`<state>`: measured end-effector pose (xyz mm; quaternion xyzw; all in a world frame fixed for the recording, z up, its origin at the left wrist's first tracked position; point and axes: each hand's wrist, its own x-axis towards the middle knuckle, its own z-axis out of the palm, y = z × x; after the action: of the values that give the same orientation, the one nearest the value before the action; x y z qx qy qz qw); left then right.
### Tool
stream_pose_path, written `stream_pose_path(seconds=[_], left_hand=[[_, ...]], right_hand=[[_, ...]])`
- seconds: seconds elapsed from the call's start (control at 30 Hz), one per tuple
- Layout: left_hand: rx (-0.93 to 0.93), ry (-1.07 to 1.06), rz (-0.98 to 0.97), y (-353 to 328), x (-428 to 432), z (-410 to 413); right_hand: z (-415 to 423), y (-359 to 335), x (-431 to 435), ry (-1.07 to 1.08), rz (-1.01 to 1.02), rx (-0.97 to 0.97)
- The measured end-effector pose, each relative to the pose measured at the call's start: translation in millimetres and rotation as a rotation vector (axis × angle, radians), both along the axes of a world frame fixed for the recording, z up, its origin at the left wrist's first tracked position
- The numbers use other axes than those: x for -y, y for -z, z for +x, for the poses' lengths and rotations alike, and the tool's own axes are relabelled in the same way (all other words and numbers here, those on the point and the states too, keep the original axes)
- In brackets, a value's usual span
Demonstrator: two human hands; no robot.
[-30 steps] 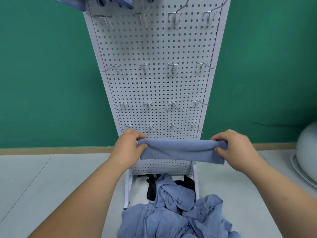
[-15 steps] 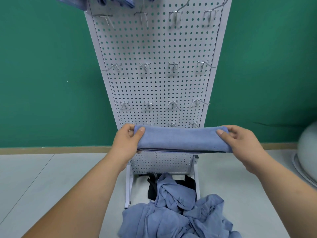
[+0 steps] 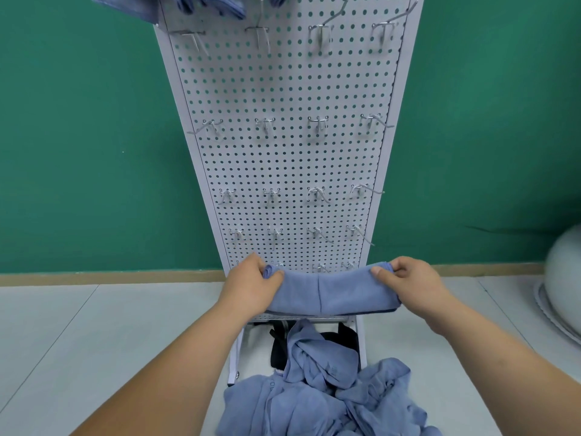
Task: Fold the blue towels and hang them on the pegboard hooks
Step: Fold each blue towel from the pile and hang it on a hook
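Head view
Left hand [image 3: 251, 287]: grip closed on the left end of the folded towel [image 3: 327, 291], thumb on top.
Right hand [image 3: 412, 286]: grip closed on the towel's right end, thumb pressed on the upper face.
Folded towel: held level between both hands as a narrow band, in front of the bottom rows of the pegboard [image 3: 283, 158], above the floor [image 3: 94, 341].
Towel pile [image 3: 320, 394]: lay crumpled on the floor at the pegboard's foot, below the hands.
Hung towels [image 3: 207, 4]: draped at the pegboard's top left, cut off by the frame edge.
Hooks [image 3: 265, 124]: rows of bare metal hooks below them.
Wall [image 3: 78, 136]: green, behind the pegboard.
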<state>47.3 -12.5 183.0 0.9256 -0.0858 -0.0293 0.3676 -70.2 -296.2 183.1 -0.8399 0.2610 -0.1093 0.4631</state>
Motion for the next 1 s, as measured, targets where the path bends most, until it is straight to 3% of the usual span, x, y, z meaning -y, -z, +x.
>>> stream_pose_path(seconds=[0.3,0.6,0.8,1.0], left_hand=[[-0.392,0.113,-0.451,0,35,-32],[-0.580,-0.002,-0.748,-16,39,-46],[-0.532,0.050,-0.842,-26,42,-60],[-0.468,0.087,-0.881,-39,35,-77]], right_hand=[[0,-2,-62,-0.158,0.393,0.040],[-5,-10,-77,-0.017,0.603,0.111],[-13,-14,-86,-0.028,0.590,0.170],[-34,-32,-100,-0.085,0.334,0.289]])
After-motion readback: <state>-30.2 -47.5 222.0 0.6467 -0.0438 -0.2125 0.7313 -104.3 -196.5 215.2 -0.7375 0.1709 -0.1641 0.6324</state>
